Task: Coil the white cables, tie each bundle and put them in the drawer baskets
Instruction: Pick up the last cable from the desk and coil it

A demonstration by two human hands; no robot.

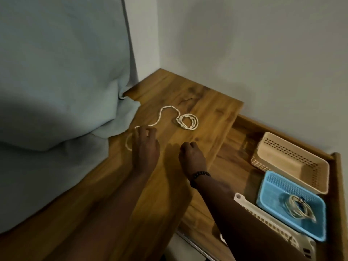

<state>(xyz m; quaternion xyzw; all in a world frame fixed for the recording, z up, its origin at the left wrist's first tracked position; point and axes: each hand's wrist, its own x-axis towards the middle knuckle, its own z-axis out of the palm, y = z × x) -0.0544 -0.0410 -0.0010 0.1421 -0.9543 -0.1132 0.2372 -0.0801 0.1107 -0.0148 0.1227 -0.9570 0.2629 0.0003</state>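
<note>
A white cable (169, 113) lies on the wooden top, partly coiled in a small loop at its far end and trailing toward me. My left hand (145, 146) rests over the near end of that cable, fingers curled on the strand where it loops. My right hand (191, 157) hovers beside it over the wood with fingers curled, holding nothing that I can see. In the open drawer at the right, a blue basket (271, 194) holds a coiled, tied white bundle (297, 206). Behind it stands a beige basket (318, 178) with nothing in it.
A pale blue-grey cushion (62, 81) covers the left side and overlaps the wooden top (207, 102). A white perforated basket (263, 217) lies in the drawer under my right forearm. Grey walls close the corner behind. The drawer's front rim (339, 185) runs along the right.
</note>
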